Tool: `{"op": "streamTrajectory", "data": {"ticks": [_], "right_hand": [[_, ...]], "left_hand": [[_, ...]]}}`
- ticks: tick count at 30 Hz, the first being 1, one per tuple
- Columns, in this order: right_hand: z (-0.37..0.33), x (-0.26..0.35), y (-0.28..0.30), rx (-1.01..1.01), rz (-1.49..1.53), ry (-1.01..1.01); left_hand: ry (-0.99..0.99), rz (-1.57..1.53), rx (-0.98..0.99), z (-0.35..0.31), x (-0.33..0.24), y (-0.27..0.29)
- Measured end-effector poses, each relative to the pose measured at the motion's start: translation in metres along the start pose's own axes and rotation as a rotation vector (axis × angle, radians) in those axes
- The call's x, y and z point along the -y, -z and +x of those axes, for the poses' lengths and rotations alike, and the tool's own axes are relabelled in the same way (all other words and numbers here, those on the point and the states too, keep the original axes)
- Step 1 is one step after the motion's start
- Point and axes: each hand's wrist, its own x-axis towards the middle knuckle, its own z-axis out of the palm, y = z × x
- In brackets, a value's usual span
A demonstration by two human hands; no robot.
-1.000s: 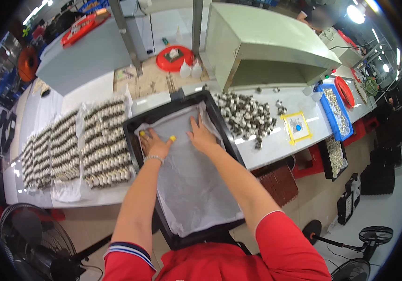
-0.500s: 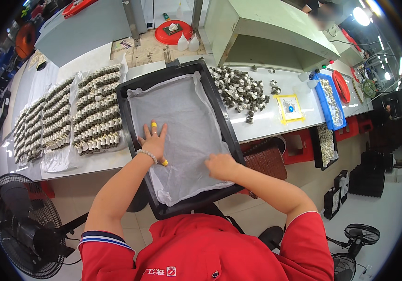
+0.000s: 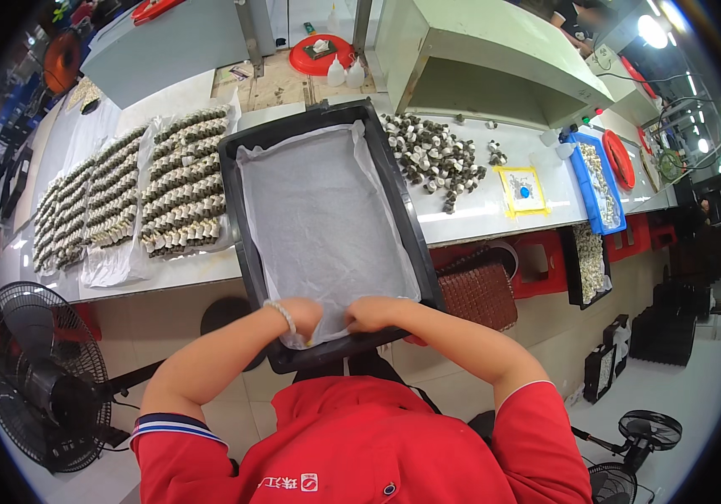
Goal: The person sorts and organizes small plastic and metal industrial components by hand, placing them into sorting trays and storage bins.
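A black rectangular tray (image 3: 238,202) lies tilted across the table's front edge, its near end against my body. White paper liner (image 3: 327,210) covers its bottom and climbs the inner walls. My left hand (image 3: 300,317), with a beaded bracelet at the wrist, bends down over the near left corner, closed on the liner's edge; its fingertips are mostly hidden, and a bit of yellow finger wrap shows. Close beside it, my right hand (image 3: 369,313) is curled, pinching the liner at the near side. Folds show in the paper between both hands.
Rows of dark-and-white small pieces (image 3: 184,181) stand on paper at left. A loose pile of similar pieces (image 3: 436,155) lies right of the tray. Farther right are a yellow-taped square (image 3: 522,202) and a blue tray (image 3: 600,181). A black fan (image 3: 41,378) stands lower left.
Both hands have moved down to the tray's near end and closer together. My left hand, spread flat on the liner before, is now bent at its near edge. The liner lies smoother.
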Motion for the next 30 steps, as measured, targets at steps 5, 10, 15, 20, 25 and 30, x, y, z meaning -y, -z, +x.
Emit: {"op": "streamTrajectory", "data": {"ticks": [5, 10, 15, 20, 25, 30], "right_hand": [[0.003, 0.001, 0.039, -0.287, -0.049, -0.01], [0.047, -0.016, 0.082, -1.124, -0.246, -0.017], [0.033, -0.04, 0.086, -1.112, -0.077, -0.163], [-0.074, -0.023, 0.062, -1.417, -0.059, 0.032], [-0.105, -0.093, 0.01, -1.12, 0.429, -0.141], [-0.119, -0.068, 0.002, -1.159, 0.42, 0.031]], "left_hand": [[0.146, 0.161, -0.048, -0.011, 0.008, -0.022], [0.141, 0.244, -0.09, -0.013, 0.009, -0.024], [0.13, -0.178, -0.883, -0.068, -0.013, -0.015], [0.586, -0.504, -1.431, -0.094, 0.005, -0.058], [0.304, -1.068, -1.333, -0.052, -0.003, -0.076], [0.237, -1.312, -1.486, -0.066, -0.018, -0.069]]}}
